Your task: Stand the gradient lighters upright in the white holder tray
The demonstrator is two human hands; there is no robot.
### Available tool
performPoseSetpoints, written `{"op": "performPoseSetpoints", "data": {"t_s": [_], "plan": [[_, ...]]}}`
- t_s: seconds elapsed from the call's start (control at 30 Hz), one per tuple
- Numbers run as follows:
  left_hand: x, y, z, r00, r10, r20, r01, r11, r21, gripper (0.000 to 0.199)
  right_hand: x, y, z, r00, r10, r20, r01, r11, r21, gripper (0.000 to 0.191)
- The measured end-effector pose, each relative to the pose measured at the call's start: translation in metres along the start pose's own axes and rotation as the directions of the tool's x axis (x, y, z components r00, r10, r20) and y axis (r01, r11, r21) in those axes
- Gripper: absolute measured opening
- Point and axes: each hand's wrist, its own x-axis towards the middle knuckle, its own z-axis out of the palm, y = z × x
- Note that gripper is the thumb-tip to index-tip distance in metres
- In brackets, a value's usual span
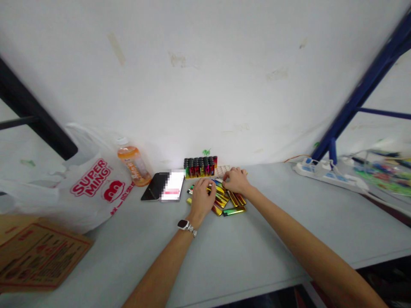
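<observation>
A loose heap of shiny gold, red and green lighters [221, 199] lies on the grey table between my hands. My left hand [202, 197], with a watch at the wrist, is closed over the heap's left side; what its curled fingers hold is hidden. At the upper right of the heap, my right hand [238, 182] has its fingers bent together, but their grip is too small to make out. Behind my left hand, several black-topped lighters [199, 167] stand upright in close rows. A pale tray with holes [223, 170] continues to their right, partly covered by my right hand.
Left of the lighters lies a tablet or phone [156, 187] with a bright, blurred-out area. Farther left are an orange drink bottle [133, 164], a white plastic bag [93, 192] and a cardboard box [41, 254]. A power strip [330, 175] lies right, near a blue metal post [356, 98].
</observation>
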Motion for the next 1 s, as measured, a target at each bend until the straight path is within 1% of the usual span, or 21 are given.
{"op": "performPoseSetpoints", "data": {"t_s": [0.17,0.23,0.3,0.37,0.43,0.47,0.53,0.6,0.67,0.7,0.8,0.9,1.0], "plan": [[0.000,0.005,0.002,1.000,-0.023,-0.016,0.021,0.989,-0.147,0.016,0.022,0.005,-0.002,0.987,0.036,0.157,-0.037,0.999,0.003,0.026],[0.000,0.007,0.000,0.999,-0.032,-0.026,0.027,0.980,-0.195,0.019,0.026,0.007,-0.001,0.980,0.048,0.192,-0.054,0.998,0.023,0.026],[0.000,0.009,-0.003,0.998,-0.044,-0.047,0.033,0.973,-0.226,0.023,0.026,0.010,0.000,0.981,0.030,0.191,-0.042,0.997,0.060,0.024],[0.000,0.010,-0.005,0.994,-0.079,-0.077,0.057,0.966,-0.254,0.026,0.022,0.012,-0.001,0.991,-0.030,0.132,0.013,0.991,0.130,0.020],[0.001,0.012,-0.005,0.984,-0.137,-0.116,0.097,0.950,-0.297,0.024,0.013,0.011,-0.003,0.993,-0.114,0.005,0.110,0.968,0.227,0.018],[0.001,0.013,-0.005,0.976,-0.169,-0.135,0.117,0.938,-0.327,0.023,0.007,0.009,-0.004,0.986,-0.151,-0.071,0.165,0.944,0.287,0.018],[0.001,0.014,-0.004,0.962,-0.223,-0.155,0.147,0.908,-0.393,0.025,-0.006,0.002,-0.006,0.956,-0.198,-0.216,0.274,0.865,0.420,0.017],[0.001,0.015,-0.002,0.961,-0.241,-0.137,0.158,0.882,-0.444,0.029,-0.020,-0.008,-0.004,0.930,-0.207,-0.304,0.350,0.756,0.554,0.016],[0.001,0.016,-0.001,0.970,-0.217,-0.108,0.145,0.877,-0.459,0.026,-0.033,-0.019,0.002,0.924,-0.176,-0.339,0.365,0.672,0.645,0.016],[0.000,0.015,-0.001,0.975,-0.198,-0.099,0.133,0.880,-0.456,0.025,-0.038,-0.023,0.005,0.925,-0.162,-0.345,0.363,0.649,0.668,0.016],[-0.002,0.016,-0.005,0.979,-0.181,-0.093,0.125,0.895,-0.429,0.022,-0.050,-0.031,0.015,0.934,-0.107,-0.342,0.329,0.632,0.702,0.017],[-0.004,0.018,-0.010,0.978,-0.199,-0.056,0.158,0.894,-0.420,0.023,-0.056,-0.028,0.021,0.940,-0.048,-0.339,0.295,0.618,0.729,0.023],[-0.007,0.022,-0.013,0.984,-0.176,0.026,0.167,0.865,-0.473,0.025,-0.057,-0.021,0.025,0.941,0.015,-0.339,0.271,0.570,0.776,0.020]]}}
